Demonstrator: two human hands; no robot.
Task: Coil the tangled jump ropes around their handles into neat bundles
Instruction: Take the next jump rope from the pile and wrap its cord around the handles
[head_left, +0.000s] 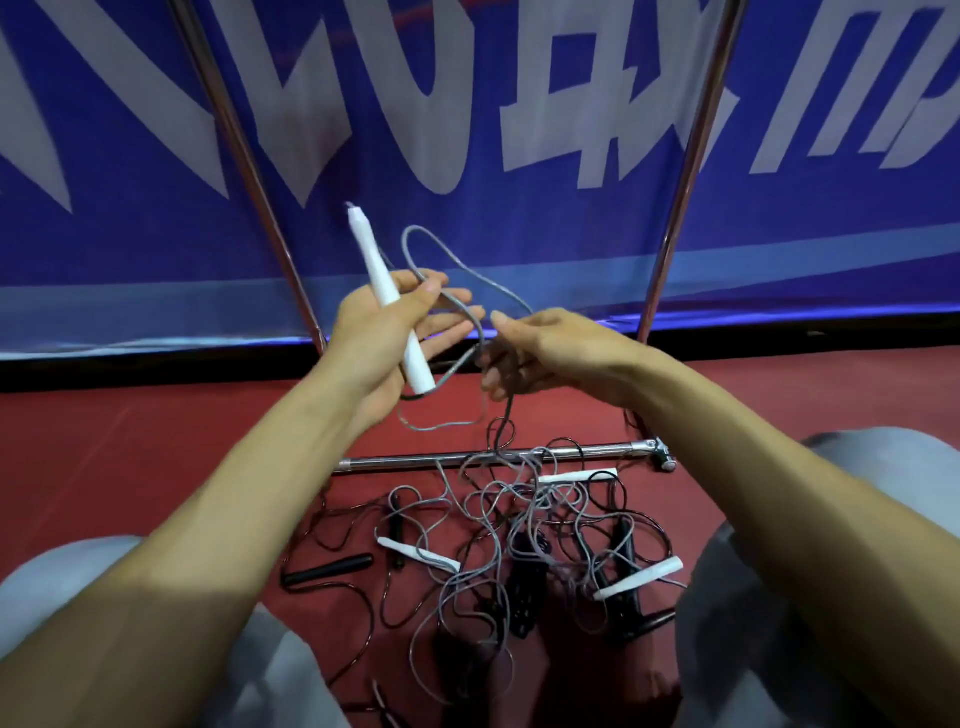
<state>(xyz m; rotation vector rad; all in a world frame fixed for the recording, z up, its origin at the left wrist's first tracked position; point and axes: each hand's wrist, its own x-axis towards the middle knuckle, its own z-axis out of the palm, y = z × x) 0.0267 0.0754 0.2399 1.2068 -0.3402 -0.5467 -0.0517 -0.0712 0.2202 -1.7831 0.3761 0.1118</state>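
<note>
My left hand (400, 332) grips a white handle (387, 296) that points up and to the left, its thumb pressing a grey rope (441, 254) against it. The rope arcs above both hands and runs down to my right hand (524, 348), which holds the strand between thumb and curled fingers. From there it drops into a tangled pile of grey and black ropes (509, 525) on the red floor. In the pile lie white handles (418, 554) (639, 578) (576, 476) and black handles (327, 568) (626, 558).
A chrome frame bar (488, 457) lies across the floor behind the pile, with slanted chrome poles (249, 171) (685, 171) rising in front of a blue banner (519, 104). My knees in grey trousers (779, 597) flank the pile.
</note>
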